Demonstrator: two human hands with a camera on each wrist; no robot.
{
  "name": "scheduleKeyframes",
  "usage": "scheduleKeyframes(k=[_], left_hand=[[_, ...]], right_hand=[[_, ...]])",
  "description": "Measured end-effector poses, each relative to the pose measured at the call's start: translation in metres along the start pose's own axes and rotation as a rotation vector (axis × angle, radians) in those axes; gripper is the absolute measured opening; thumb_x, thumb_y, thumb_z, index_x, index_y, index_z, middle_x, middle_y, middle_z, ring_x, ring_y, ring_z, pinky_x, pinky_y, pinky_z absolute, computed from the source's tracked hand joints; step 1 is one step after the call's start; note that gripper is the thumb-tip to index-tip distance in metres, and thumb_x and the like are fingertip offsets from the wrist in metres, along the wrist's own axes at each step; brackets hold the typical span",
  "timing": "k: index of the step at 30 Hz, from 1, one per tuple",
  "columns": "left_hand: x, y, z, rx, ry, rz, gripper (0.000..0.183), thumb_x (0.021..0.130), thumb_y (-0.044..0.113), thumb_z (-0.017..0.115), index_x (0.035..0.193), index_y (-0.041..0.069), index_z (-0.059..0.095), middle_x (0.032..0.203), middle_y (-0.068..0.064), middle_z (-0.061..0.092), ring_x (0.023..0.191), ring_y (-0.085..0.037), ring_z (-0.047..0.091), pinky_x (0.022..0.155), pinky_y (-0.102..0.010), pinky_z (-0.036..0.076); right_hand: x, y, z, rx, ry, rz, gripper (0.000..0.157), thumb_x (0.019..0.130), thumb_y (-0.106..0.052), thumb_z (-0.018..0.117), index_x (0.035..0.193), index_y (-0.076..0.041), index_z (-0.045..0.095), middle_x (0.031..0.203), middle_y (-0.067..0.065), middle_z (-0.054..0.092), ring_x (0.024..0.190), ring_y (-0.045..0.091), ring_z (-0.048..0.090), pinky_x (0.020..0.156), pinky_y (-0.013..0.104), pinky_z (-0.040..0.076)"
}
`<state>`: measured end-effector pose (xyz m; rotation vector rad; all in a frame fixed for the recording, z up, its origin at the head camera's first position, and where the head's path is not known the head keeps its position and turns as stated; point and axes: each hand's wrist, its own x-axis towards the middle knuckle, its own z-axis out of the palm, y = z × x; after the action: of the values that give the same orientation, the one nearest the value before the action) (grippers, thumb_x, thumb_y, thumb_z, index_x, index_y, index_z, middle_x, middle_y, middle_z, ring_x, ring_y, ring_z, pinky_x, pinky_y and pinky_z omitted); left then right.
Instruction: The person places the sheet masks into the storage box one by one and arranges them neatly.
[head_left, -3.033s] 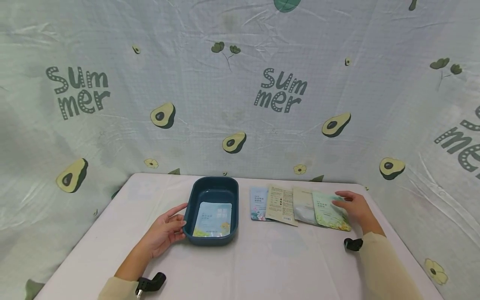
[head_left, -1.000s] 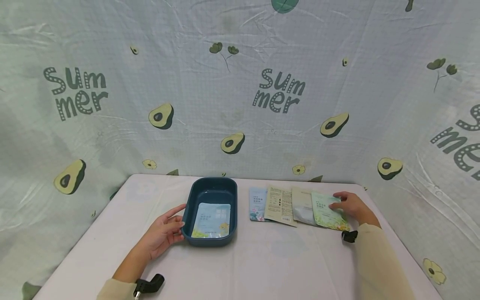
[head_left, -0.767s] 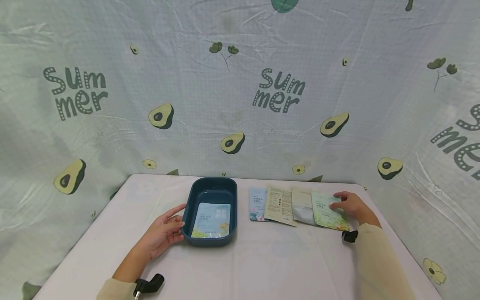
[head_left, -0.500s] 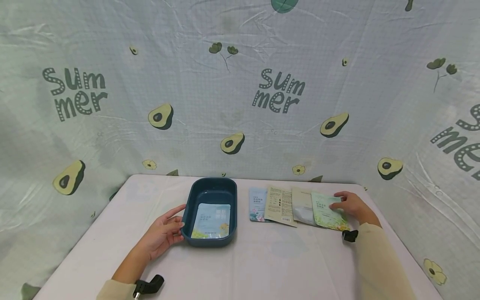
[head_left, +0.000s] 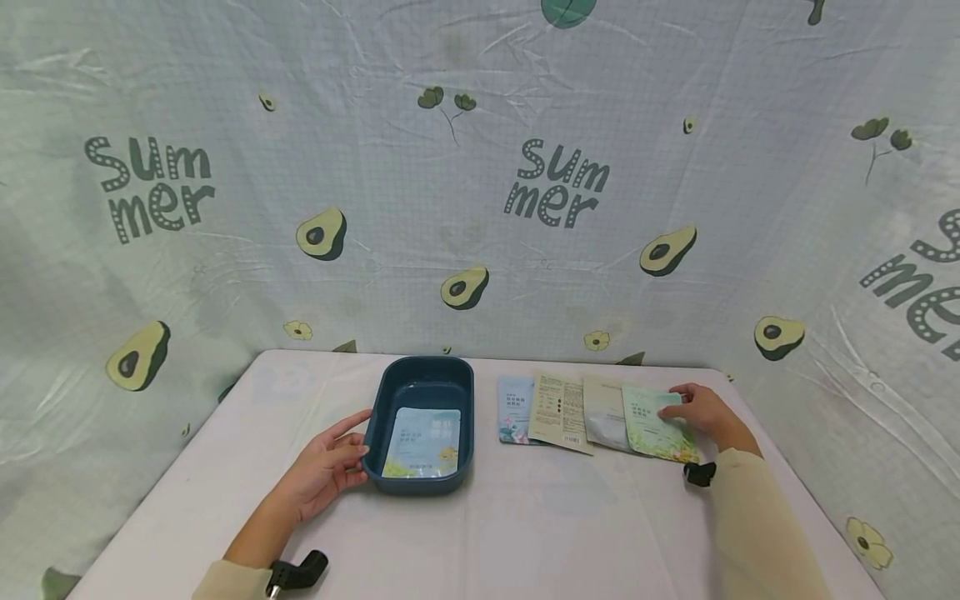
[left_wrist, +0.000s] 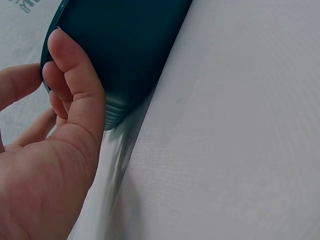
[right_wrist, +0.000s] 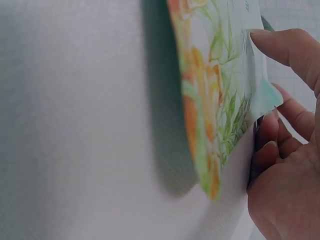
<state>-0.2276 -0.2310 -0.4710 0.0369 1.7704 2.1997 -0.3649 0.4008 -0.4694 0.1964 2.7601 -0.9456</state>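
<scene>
A dark blue plastic tray stands left of centre in the head view, a pale blue sheet mask packet lying flat inside. My left hand holds the tray's left side, curled fingers against its wall near the rim; the left wrist view shows fingertips there. At the right, my right hand pinches the right edge of a green sheet mask packet. In the right wrist view its thumb lies on the packet's face and other fingers are behind. That edge is bent and raised.
Left of the green packet lie, partly overlapping, a beige and silver packet, a beige printed packet and a blue packet. All lie on a white-covered table. A printed cloth hangs behind and at the sides.
Since three seconds ago my right hand has shifted slightly left onto the green packet's edge. The left hand and tray stay together. The head view has drifted very slightly.
</scene>
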Motion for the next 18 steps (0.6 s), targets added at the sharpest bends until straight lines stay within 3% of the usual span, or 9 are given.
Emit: scheduleKeyframes(k=[8, 18], left_hand=[[0.0003, 0.0007, -0.0005, -0.010, -0.012, 0.007, 0.071, 0.103, 0.003, 0.054, 0.164, 0.011, 0.018, 0.105, 0.000, 0.060, 0.079, -0.011, 0.064, 0.073, -0.024, 0.059], [0.0013, -0.0011, -0.0027, -0.007, -0.015, 0.003, 0.071, 0.103, 0.005, 0.054, 0.164, 0.011, 0.019, 0.108, -0.001, 0.060, 0.081, -0.012, 0.065, 0.076, -0.025, 0.059]], right_hand=[[0.0007, 0.0020, 0.0032, 0.021, 0.014, -0.003, 0.084, 0.084, -0.037, 0.082, 0.148, 0.002, 0.044, 0.141, 0.034, 0.041, 0.120, 0.046, 0.042, 0.106, 0.063, 0.039], [-0.0030, -0.0007, 0.0015, 0.004, 0.010, -0.003, 0.087, 0.083, -0.033, 0.082, 0.152, -0.001, 0.041, 0.148, 0.038, 0.037, 0.129, 0.051, 0.041, 0.111, 0.067, 0.036]])
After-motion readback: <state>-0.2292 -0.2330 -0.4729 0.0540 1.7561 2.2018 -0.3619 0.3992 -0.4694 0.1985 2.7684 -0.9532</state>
